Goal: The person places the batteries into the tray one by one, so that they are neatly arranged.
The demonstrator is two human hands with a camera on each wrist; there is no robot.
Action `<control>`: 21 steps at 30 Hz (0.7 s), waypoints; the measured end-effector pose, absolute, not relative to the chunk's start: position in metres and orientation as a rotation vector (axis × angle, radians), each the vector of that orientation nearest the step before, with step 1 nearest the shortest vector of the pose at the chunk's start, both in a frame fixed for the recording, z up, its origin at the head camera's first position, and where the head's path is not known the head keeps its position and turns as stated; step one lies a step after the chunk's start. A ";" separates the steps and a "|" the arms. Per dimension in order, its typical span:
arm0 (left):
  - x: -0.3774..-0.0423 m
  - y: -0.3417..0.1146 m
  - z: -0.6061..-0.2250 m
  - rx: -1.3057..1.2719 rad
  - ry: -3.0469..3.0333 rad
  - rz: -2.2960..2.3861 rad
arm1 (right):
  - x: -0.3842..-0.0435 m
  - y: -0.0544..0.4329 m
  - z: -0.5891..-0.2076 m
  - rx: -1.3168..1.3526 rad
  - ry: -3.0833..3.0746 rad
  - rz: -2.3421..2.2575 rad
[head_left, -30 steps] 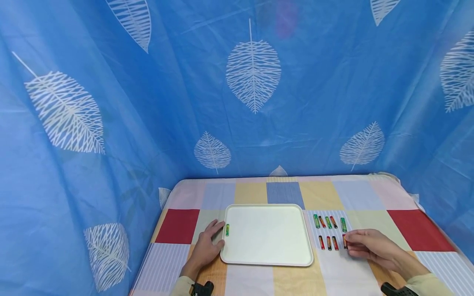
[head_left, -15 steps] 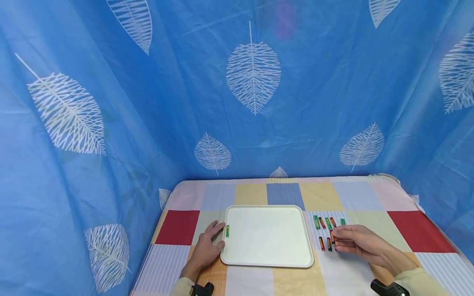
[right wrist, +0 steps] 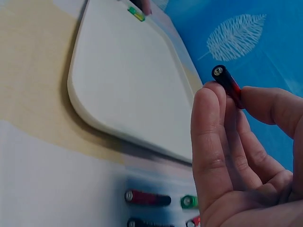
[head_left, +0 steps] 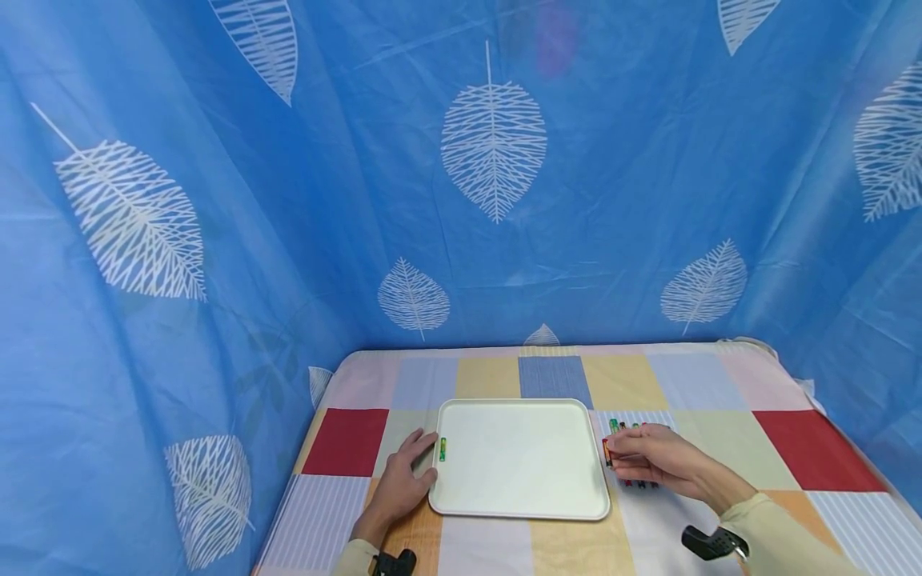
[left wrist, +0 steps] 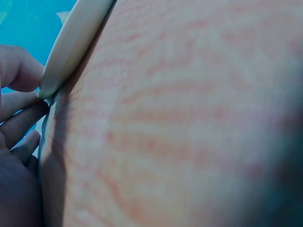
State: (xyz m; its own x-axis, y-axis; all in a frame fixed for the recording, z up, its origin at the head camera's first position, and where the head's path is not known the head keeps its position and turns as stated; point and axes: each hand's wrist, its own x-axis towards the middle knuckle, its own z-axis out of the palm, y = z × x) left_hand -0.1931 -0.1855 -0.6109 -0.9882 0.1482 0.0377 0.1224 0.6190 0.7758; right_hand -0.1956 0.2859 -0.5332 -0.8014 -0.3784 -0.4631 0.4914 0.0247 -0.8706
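Note:
Between thumb and fingertips my right hand (head_left: 659, 458) pinches a red and black battery (right wrist: 227, 85), raised beside the right edge of a white tray (head_left: 522, 460). My left hand (head_left: 403, 478) rests at the tray's left side, its fingers touching the rim, as the left wrist view also shows. One green battery (head_left: 442, 450) lies on the tray along its left edge. Under and behind my right hand lie several more batteries, partly hidden in the head view; in the right wrist view a dark red battery (right wrist: 147, 197) and a green battery (right wrist: 189, 202) show on the cloth.
A patchwork tablecloth (head_left: 490, 372) covers the table. Blue curtains (head_left: 612, 160) with white leaf prints hang behind it and along both sides. A black wrist strap device (head_left: 713, 544) sits on my right forearm, and another (head_left: 394, 562) on the left.
My right hand has lifted the red and black battery from the lower row's right end and carried it left toward the tray. My left hand has stayed in place.

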 end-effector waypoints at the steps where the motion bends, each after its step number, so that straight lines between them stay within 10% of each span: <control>1: -0.193 -0.185 -0.611 0.240 2.798 1.342 | -0.197 0.283 -0.534 0.112 1.710 -1.833; 21: -0.196 -0.186 -0.613 0.233 2.791 1.355 | -0.224 0.215 -0.544 0.042 1.760 -1.818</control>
State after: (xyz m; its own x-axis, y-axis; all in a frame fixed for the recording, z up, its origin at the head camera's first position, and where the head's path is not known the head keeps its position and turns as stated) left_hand -0.1961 -0.1856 -0.6129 -0.9883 0.1475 0.0376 0.1208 0.6095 0.7835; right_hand -0.2242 0.2150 -0.5439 -0.8189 -0.3908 -0.4203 0.4328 0.0606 -0.8995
